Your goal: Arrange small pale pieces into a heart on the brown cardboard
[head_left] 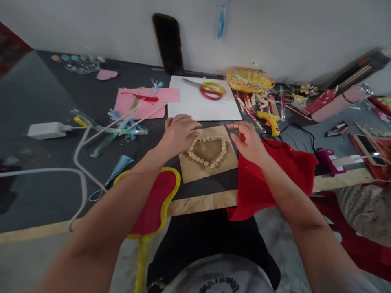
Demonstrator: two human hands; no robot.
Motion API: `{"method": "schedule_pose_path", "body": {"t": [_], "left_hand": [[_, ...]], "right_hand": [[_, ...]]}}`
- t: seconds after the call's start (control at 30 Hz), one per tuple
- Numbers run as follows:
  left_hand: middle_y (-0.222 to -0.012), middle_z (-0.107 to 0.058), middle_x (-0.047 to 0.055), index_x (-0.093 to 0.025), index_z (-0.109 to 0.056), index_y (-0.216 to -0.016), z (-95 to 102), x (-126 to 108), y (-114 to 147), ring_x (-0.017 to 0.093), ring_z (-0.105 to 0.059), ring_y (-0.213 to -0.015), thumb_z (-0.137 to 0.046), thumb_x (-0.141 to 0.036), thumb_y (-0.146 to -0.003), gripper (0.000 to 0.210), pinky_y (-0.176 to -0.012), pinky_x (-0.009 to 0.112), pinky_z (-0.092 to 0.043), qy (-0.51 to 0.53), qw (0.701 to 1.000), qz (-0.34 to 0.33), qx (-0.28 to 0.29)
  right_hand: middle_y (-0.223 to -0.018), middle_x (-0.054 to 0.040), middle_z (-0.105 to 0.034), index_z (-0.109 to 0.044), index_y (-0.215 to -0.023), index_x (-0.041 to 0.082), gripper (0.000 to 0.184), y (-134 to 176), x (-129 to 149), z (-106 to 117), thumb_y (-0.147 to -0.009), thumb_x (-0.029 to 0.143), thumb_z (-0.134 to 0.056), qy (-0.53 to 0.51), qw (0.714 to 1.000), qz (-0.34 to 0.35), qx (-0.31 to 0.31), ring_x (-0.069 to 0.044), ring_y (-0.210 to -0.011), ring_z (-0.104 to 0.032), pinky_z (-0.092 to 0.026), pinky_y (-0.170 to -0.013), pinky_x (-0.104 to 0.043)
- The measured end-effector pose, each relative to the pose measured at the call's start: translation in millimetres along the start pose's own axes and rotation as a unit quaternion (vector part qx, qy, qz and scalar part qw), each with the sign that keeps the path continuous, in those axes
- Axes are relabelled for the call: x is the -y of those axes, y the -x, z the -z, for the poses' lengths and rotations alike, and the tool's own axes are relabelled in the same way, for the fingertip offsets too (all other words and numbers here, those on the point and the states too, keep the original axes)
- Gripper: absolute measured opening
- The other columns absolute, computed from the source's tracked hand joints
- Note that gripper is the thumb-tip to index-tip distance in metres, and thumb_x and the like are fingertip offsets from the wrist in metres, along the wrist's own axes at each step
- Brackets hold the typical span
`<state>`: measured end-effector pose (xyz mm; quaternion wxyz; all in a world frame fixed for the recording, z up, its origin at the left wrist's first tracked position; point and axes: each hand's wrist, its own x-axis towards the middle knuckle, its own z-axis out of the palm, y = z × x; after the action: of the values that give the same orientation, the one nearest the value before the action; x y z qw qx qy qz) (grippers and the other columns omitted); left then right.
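Note:
A heart outline of small cream flower-shaped beads [210,163] lies on a square of brown paper [191,173] in front of me. My left hand [180,132] is over the upper left edge of the paper, its fingers stretched out and apart from the thumb. Across from it, my right hand [248,140] hovers by the upper right corner, index finger pointing inward and thumb apart. Nothing shows in either hand. Beneath my right forearm a red cloth [281,171] hangs over the table edge. Partly behind my left forearm is a red fan-like panel with yellow edging [152,201].
Scissors [210,89] lie on white paper [195,110] at the back. A yellow glue gun [270,121] and a wicker basket [250,79] are to the right. A phone [168,42] leans on the wall. A white cable [77,162] loops at left, near a white adapter [47,130].

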<state>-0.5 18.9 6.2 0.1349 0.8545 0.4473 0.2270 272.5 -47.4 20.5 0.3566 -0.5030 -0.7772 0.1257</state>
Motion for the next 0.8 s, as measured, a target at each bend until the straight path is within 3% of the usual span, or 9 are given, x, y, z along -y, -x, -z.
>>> {"method": "schedule_pose_path", "body": {"t": [0.1,0.27,0.37,0.8], "left_hand": [[-0.123,-0.074,0.007,-0.023,-0.075,-0.115,-0.2,5,2,0.03,-0.052,-0.136,-0.052,-0.039,-0.09,0.038,-0.119,0.049,-0.034,0.014,1.0,-0.013,0.006],[-0.123,-0.074,0.007,-0.02,-0.076,-0.113,0.0,7,0,0.032,-0.048,-0.138,-0.055,-0.041,-0.087,0.04,-0.12,0.049,-0.035,0.036,0.997,-0.04,0.059],[-0.126,-0.072,0.007,-0.02,-0.075,-0.116,0.8,6,-1,0.033,-0.048,-0.138,-0.055,-0.041,-0.086,0.041,-0.119,0.05,-0.037,0.045,0.995,-0.038,0.085],[-0.134,-0.066,0.008,-0.021,-0.074,-0.109,-2.5,-8,-5,0.032,-0.035,-0.149,-0.063,-0.036,-0.089,0.028,-0.123,0.051,-0.03,-0.003,0.992,-0.018,0.125]], "right_hand": [[-0.119,-0.0076,-0.07,-0.069,-0.114,0.026,0.022,-31,-10,-8,-0.099,0.037,-0.056,0.0,1.0,0.006,0.017,-0.029,-0.117,-0.059,-0.046,-0.104,-0.05],[-0.128,-0.0081,-0.067,-0.073,-0.113,0.026,0.025,-50,-11,-26,-0.09,0.038,-0.071,0.036,0.984,0.021,0.176,-0.035,-0.126,-0.051,-0.039,-0.106,-0.054],[-0.13,-0.0095,-0.067,-0.073,-0.112,0.024,0.026,-51,-5,-32,-0.088,0.033,-0.072,0.065,0.971,-0.002,0.228,-0.036,-0.127,-0.048,-0.036,-0.103,-0.052],[-0.122,-0.0082,-0.069,-0.07,-0.098,0.022,0.013,-50,0,-35,-0.086,0.028,-0.068,0.113,0.962,-0.017,0.247,-0.034,-0.122,-0.046,-0.029,-0.094,-0.046]]}}
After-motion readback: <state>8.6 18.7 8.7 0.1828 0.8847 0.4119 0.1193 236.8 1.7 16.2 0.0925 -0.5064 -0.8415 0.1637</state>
